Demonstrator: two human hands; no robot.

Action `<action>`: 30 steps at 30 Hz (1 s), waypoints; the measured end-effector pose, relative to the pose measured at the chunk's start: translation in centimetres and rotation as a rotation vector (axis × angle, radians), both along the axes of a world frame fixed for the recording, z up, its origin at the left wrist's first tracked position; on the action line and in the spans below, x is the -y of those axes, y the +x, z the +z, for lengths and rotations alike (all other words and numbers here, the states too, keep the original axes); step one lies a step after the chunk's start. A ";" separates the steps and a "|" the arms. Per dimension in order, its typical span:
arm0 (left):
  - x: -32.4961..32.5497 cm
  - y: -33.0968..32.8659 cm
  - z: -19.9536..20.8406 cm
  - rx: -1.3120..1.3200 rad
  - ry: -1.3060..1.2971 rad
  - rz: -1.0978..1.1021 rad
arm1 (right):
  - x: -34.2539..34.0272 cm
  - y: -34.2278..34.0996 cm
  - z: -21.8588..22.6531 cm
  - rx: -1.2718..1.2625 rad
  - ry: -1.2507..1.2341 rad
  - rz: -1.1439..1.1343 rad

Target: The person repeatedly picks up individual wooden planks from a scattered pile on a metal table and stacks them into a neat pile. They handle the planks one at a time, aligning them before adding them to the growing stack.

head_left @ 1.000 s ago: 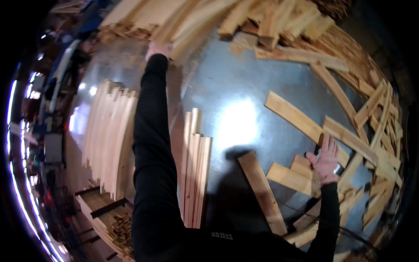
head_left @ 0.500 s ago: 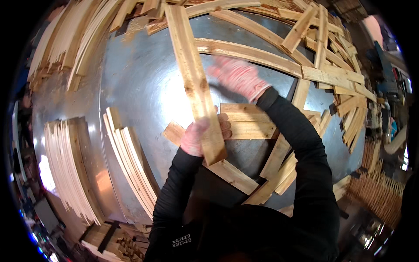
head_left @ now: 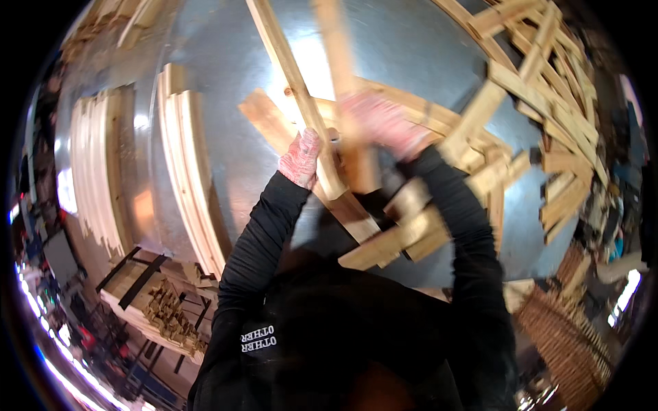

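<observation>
In a red-and-white glove, my left hand (head_left: pixel 300 157) is closed around the lower part of a long pale wooden board (head_left: pixel 291 82), which is turned with its narrow edge partly up. Just right of it, a second wooden board (head_left: pixel 334 44) stands nearly parallel, smeared by motion. My gloved right hand (head_left: pixel 387 123) is on that second board, blurred with it; it appears to grip the board's right side, though single fingers are hard to make out. Beneath both hands, a loose board (head_left: pixel 267 120) lies slanted on the metal table (head_left: pixel 226 68), partly covered.
Stacked narrow boards (head_left: pixel 96 164) and a smaller stack (head_left: pixel 184 151) lie at the left. A jumbled heap of boards (head_left: pixel 548 89) fills the right side. Crossed pieces (head_left: pixel 397 240) lie near my body. A rack of wood pieces (head_left: pixel 164 308) stands below the table's left edge.
My right hand was apart from the board; now it is on a second board beside the first. My left hand's board has turned onto its edge. The view has shifted, with the table's contents higher up.
</observation>
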State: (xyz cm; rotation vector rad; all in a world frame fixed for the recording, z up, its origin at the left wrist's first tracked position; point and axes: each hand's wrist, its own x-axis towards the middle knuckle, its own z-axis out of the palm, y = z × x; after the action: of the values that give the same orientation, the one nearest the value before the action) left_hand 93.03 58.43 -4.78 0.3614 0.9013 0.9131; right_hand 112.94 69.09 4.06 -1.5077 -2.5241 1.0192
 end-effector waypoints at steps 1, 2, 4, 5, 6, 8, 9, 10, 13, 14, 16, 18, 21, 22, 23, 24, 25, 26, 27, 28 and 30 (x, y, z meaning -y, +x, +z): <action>-0.7 2.1 -0.8 -0.068 -0.185 0.085 | 2.8 -1.5 -0.6 0.036 0.081 0.066; -0.1 3.5 0.1 -0.015 -0.127 0.089 | 5.5 -2.1 -1.9 0.033 0.137 0.056; 2.0 4.6 2.6 0.093 -0.018 0.121 | 10.4 -0.1 -8.0 -0.293 0.614 -0.239; 2.6 3.6 1.9 0.209 -0.110 0.050 | 11.4 1.1 -7.9 -0.092 0.560 -0.554; 3.0 4.1 3.2 0.178 -0.055 0.129 | 12.5 2.7 -7.5 0.104 0.492 -0.858; 3.8 3.7 2.5 0.127 -0.065 0.072 | 14.3 6.0 -8.2 0.343 0.255 -1.196; 4.2 3.4 3.0 0.140 -0.084 0.066 | 14.5 6.6 -8.0 0.261 0.224 -1.228; 4.7 3.0 3.5 0.152 -0.103 0.066 | 14.6 6.8 -7.7 0.176 0.194 -1.250; 8.2 0.4 1.8 0.005 -0.020 -0.059 | 16.3 4.8 -5.9 -0.179 0.334 -1.139; 8.9 0.1 3.1 -0.094 0.005 -0.060 | 16.5 3.2 -3.8 -0.438 0.039 -1.251; 12.0 -0.9 3.1 -0.241 0.059 -0.010 | 19.1 -0.9 -4.5 -0.909 -0.157 -1.084; 14.4 -1.6 4.0 -0.380 0.114 0.024 | 21.9 -5.3 -4.7 -1.395 -0.418 -0.882; 18.1 -2.9 4.5 -0.558 0.060 0.242 | 23.8 -10.7 -6.5 -1.203 -0.463 -0.552; 19.5 -4.5 2.4 -0.641 0.075 0.269 | 24.8 -12.6 -7.1 -1.172 -0.559 -0.590; 21.0 -7.3 -0.3 -0.977 0.146 0.083 | 25.5 -14.0 -7.8 -1.112 -0.264 -0.460; 20.7 -7.9 -0.6 -0.755 0.173 0.259 | 26.0 -16.2 -8.5 -1.121 -0.308 -0.485; 20.6 -9.5 -0.5 -0.888 0.131 0.172 | 26.0 -16.6 -9.3 -1.054 -0.372 -0.413; 20.3 -10.6 0.0 -1.013 0.082 0.090 | 25.3 -16.8 -9.1 -0.979 -0.438 -0.335; 21.1 -11.2 -1.3 -1.219 -0.018 0.107 | 24.5 -16.8 -8.2 -0.814 -0.390 -0.184; 22.1 -11.6 -2.5 -1.420 -0.127 0.119 | 24.4 -15.3 -7.0 -0.767 0.075 -0.154; 18.6 -8.2 5.7 -1.632 -0.326 -0.159 | 21.0 -11.9 -4.4 -0.159 0.466 -0.318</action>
State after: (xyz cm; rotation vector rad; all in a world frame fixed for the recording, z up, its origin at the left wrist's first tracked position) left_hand 84.82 39.83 0.94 0.8991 2.4123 0.1248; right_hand 101.05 48.08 -0.32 -1.5379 -2.1193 0.4455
